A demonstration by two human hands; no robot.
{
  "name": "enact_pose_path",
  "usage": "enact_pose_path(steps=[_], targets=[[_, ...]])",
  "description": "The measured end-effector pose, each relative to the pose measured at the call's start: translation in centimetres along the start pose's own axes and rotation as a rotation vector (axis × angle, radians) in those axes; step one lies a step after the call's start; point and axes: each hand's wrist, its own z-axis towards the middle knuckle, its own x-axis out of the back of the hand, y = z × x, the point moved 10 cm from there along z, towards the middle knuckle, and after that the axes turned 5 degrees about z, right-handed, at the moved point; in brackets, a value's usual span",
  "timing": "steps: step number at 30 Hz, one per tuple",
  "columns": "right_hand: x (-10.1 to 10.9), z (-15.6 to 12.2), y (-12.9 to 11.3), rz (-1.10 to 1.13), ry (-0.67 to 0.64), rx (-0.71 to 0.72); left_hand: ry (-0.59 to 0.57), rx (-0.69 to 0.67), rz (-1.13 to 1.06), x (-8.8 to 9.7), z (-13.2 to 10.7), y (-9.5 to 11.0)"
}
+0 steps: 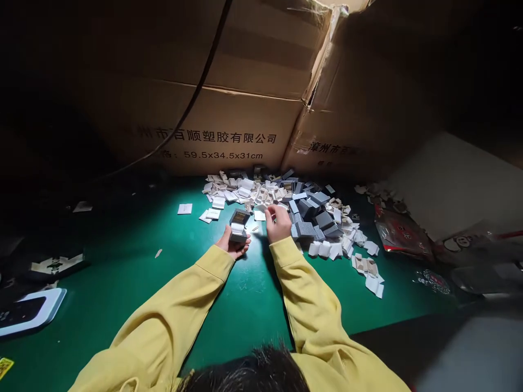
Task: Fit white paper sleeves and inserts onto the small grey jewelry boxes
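My left hand (231,246) is wrapped round a small grey jewellery box (238,235), whose hinged lid stands up and shows a dark lining. A pale insert lies in its lower half. Just to the right, my right hand (279,224) has thumb and fingers pinched together; what they hold, if anything, is too small to make out. Beside those fingertips is a white card piece (260,213). Closed grey boxes (307,228) are heaped right of my right hand. Folded white and beige inserts (265,193) lie in a pile beyond both hands.
Large cardboard cartons (220,117) stand along the back of the green table (134,283), with a dark cable (200,87) hanging in front. At the left lies a white-edged device (49,302). Red plastic packaging (402,234) and more inserts (371,283) are on the right.
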Motion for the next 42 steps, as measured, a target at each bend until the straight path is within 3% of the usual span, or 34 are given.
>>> enact_pose_path(steps=[3, 7, 13, 19, 24, 30, 42], targets=[[1.1, -2.2, -2.0, 0.111, 0.041, 0.083, -0.057, 0.015, 0.070, -0.2, -0.1, -0.3], [-0.1, -3.0, -3.5, 0.156, -0.057, 0.169, -0.143, -0.007, 0.141, -0.6, -0.5, -0.5], [-1.9, -3.3, -3.2, 0.192, -0.139, 0.171, -0.186, -0.011, 0.178, -0.8, -0.6, -0.5], [-1.9, -3.6, -3.0, 0.171, -0.139, 0.166, -0.162, -0.018, 0.192, -0.7, -0.8, -0.4], [-0.8, -3.4, -2.2, 0.037, -0.007, 0.102, -0.186, -0.060, 0.268, -1.5, -1.5, 0.0], [-0.2, -3.4, -2.3, 0.132, 0.074, 0.084, -0.224, -0.112, 0.308, -2.0, -1.7, 0.4], [-1.4, -3.4, -0.2, 0.283, -0.071, -0.244, -0.229, -0.126, 0.334, -1.6, -1.2, 0.5]])
